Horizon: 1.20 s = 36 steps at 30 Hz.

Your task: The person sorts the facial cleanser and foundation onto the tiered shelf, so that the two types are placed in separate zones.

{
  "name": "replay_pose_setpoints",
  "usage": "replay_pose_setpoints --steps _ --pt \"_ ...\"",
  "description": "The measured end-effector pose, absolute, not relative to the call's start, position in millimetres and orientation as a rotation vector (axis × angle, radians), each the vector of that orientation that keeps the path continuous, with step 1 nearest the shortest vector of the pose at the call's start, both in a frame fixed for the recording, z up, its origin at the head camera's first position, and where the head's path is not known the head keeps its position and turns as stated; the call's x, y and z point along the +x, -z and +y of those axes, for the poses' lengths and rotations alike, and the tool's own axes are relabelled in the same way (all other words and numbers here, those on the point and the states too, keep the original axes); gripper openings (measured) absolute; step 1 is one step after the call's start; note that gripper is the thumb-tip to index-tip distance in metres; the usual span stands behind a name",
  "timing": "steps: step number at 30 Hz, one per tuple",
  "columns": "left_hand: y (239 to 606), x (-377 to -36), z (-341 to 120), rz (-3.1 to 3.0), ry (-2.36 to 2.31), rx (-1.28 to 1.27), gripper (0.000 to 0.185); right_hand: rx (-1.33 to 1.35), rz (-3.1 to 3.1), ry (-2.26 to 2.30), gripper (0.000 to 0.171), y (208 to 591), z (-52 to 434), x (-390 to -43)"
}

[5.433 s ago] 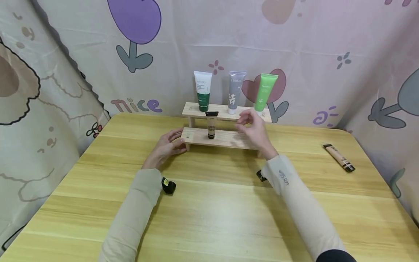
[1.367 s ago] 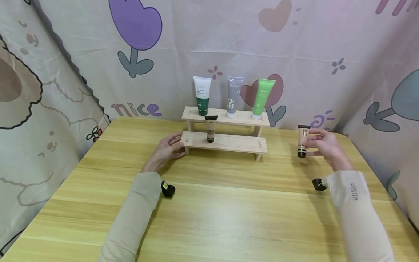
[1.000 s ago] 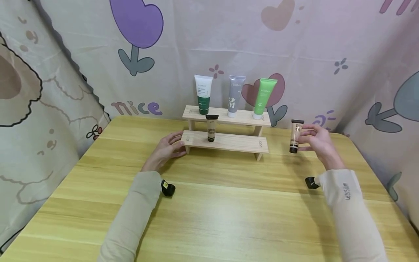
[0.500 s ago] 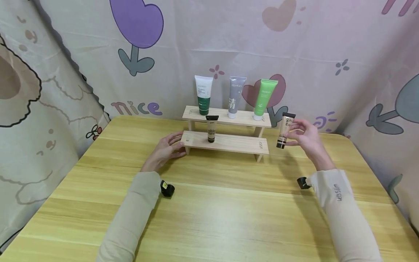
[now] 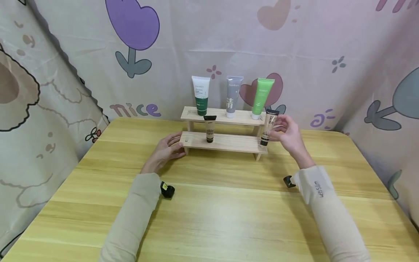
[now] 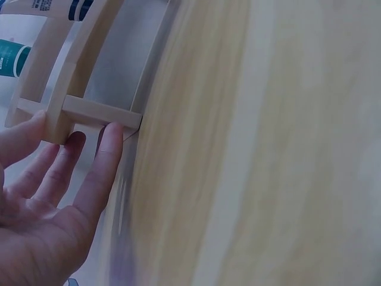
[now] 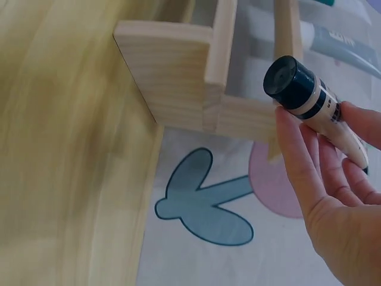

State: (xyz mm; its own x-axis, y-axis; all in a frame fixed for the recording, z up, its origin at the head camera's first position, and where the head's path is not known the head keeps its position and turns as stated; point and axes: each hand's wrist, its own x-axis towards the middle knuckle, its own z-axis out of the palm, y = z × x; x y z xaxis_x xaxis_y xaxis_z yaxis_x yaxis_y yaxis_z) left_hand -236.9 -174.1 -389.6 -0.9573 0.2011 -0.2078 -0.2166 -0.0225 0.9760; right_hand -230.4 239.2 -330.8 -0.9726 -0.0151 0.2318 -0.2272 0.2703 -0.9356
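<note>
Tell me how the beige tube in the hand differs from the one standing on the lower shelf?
The held beige tube is gripped in the right hand at the lower shelf's right end, slightly tilted; the standing beige tube rests upright, untouched, left of the middle. Both are cap-down with black caps.

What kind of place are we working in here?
Probably a staged tabletop setup at home or in a studio: a wooden table, cartoon-print cloth backdrop hung behind it, and a two-tier wooden display shelf bearing cosmetic tubes.
</note>
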Motion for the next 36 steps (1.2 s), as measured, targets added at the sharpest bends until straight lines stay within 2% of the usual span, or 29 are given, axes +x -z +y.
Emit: replay_pose_setpoints --steps 19,27,36 --pt "390.8 -238.9 -178.8 1.958 -2.054 -0.008 0.058 0.385 -2.306 -1.559 0.049 353.3 208.8 -232.5" --pt "389.9 -237.4 -181.5 1.951 -2.051 0.002 0.058 0.379 -2.346 -1.550 0.051 354.2 205.8 -228.7" --pt "385.8 -233.6 -178.3 2.103 -1.907 -0.027 0.053 0.395 -2.357 -1.521 0.044 357.1 207.1 -227.6"
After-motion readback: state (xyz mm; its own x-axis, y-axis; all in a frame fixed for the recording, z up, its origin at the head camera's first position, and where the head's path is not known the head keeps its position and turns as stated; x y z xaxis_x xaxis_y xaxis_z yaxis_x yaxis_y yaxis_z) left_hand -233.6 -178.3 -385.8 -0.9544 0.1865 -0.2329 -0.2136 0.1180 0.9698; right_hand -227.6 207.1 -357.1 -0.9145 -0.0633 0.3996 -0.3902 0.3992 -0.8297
